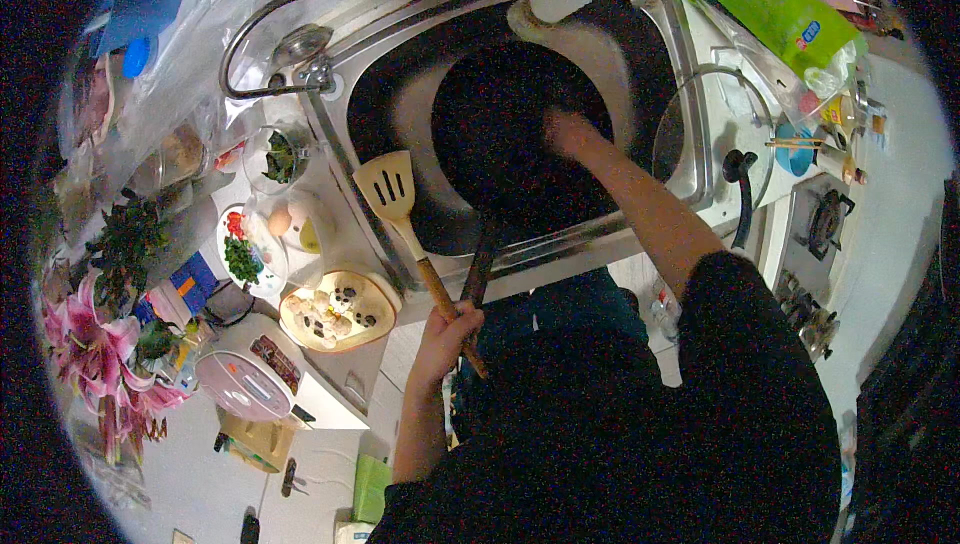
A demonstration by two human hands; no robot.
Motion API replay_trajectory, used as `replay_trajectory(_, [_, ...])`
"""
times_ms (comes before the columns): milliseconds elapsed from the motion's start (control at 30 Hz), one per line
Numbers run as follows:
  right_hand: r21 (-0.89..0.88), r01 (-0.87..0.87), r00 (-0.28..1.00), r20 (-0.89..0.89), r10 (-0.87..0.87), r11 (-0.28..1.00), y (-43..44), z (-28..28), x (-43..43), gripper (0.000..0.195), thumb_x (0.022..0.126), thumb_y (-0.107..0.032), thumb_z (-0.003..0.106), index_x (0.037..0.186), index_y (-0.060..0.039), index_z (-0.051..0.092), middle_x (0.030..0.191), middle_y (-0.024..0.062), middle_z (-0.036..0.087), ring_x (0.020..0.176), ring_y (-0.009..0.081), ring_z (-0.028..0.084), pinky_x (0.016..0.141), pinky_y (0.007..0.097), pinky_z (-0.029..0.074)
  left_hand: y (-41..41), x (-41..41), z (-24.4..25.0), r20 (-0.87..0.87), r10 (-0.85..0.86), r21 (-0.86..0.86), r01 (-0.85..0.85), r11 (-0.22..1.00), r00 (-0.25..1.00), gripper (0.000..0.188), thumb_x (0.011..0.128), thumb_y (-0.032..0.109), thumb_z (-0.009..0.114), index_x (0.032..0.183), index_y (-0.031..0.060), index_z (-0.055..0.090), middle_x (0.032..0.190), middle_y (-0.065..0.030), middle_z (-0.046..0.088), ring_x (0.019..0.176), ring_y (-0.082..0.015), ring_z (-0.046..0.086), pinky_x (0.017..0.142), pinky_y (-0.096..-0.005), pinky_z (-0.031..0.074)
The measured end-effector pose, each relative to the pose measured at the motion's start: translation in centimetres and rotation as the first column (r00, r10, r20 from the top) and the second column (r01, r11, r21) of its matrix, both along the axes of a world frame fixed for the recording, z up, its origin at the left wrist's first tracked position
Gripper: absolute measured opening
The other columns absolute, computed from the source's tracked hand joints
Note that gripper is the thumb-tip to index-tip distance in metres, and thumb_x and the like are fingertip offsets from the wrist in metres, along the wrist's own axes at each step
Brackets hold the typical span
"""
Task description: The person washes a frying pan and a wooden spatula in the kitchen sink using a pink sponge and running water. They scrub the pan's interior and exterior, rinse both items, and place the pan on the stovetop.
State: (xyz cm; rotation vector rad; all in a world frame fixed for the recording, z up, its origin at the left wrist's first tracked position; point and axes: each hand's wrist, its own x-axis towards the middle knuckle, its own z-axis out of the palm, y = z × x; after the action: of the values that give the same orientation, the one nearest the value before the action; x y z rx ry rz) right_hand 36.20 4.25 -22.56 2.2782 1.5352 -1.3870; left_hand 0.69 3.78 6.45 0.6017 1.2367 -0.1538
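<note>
My left hand (pixel 446 338) grips the wooden handle of a cream slotted turner (pixel 385 180), whose slotted head points up over the sink's left edge. Below me, a round black pan (pixel 495 109) sits in the metal-rimmed sink (pixel 540 244). Its dark handle (pixel 480 266) reaches back to the fingers of my left hand; whether they also hold it is unclear. My right hand (pixel 574 135) reaches over the pan's inside, where its fingers fade into the dark, so what they touch cannot be seen.
A tap (pixel 262 26) curves beside the sink's left corner. Left stand a plate of chopped vegetables (pixel 251 285), a food dish (pixel 294 341) and a rice cooker (pixel 244 386). A glass lid (pixel 679 120) overlaps the sink's right rim, near a blue bowl (pixel 791 161) and gas hob (pixel 799 244).
</note>
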Motion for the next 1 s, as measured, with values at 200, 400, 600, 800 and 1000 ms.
replay_trajectory(200, [0.276,0.084,0.947,-0.321,0.009,0.958,4.0,-0.1,-8.1,0.023,0.090,-0.026,0.058,0.101,-0.0060,0.063,0.096,0.0195,0.069,0.091,0.0396,0.067,0.076,0.0499,0.053,-0.2,-0.3,-0.3,-0.073,-0.082,0.075,0.088,0.993,0.994,0.023,0.091,0.017,0.065,0.072,0.0083,0.056,0.067,0.0069,0.048,0.062,-0.0054,0.044,0.057,-0.0260,0.035])
replay_trajectory(400, [0.103,0.189,0.981,-0.051,-0.185,0.976,0.2,-1.4,-0.4,0.026,0.084,-0.024,0.066,0.103,-0.0067,0.061,0.093,0.0188,0.069,0.090,0.0402,0.066,0.078,0.0487,0.054,-0.8,-0.2,-0.6,0.004,-0.034,0.106,0.033,0.994,0.999,0.021,0.091,0.017,0.065,0.074,0.0084,0.058,0.068,0.0071,0.050,0.064,-0.0052,0.045,0.058,-0.0250,0.035])
replay_trajectory(600, [0.348,0.086,0.991,-0.128,-0.043,0.933,6.0,1.9,-9.9,0.028,0.084,-0.019,0.066,0.106,-0.0045,0.059,0.098,0.0197,0.068,0.092,0.0410,0.066,0.081,0.0496,0.054,0.5,-0.6,-1.8,-0.010,-0.124,0.046,0.125,0.991,0.992,0.017,0.092,0.022,0.062,0.083,0.0075,0.061,0.075,0.0009,0.059,0.062,-0.0087,0.053,0.055,-0.0248,0.042])
replay_trajectory(800, [0.172,0.092,0.994,-0.079,-0.079,0.981,4.4,1.0,-5.1,0.030,0.087,-0.025,0.061,0.106,-0.0028,0.060,0.101,0.0222,0.067,0.096,0.0417,0.065,0.083,0.0494,0.053,-1.5,-2.2,-5.5,0.213,0.245,-0.236,-0.194,0.952,0.946,0.028,0.096,0.030,0.053,0.116,0.0110,0.054,0.122,-0.0155,0.064,0.070,-0.0200,0.067,0.051,-0.0286,0.053])
replay_trajectory(1000, [0.103,0.054,0.998,0.037,-0.058,0.993,2.8,1.2,-4.0,0.033,0.086,-0.027,0.062,0.106,-0.0014,0.058,0.100,0.0224,0.067,0.093,0.0411,0.066,0.081,0.0481,0.054,0.2,-3.1,-6.9,0.060,0.295,-0.286,-0.267,0.920,0.954,0.040,0.100,0.035,0.047,0.132,0.0108,0.045,0.120,-0.0191,0.066,0.069,-0.0206,0.068,0.049,-0.0318,0.057])
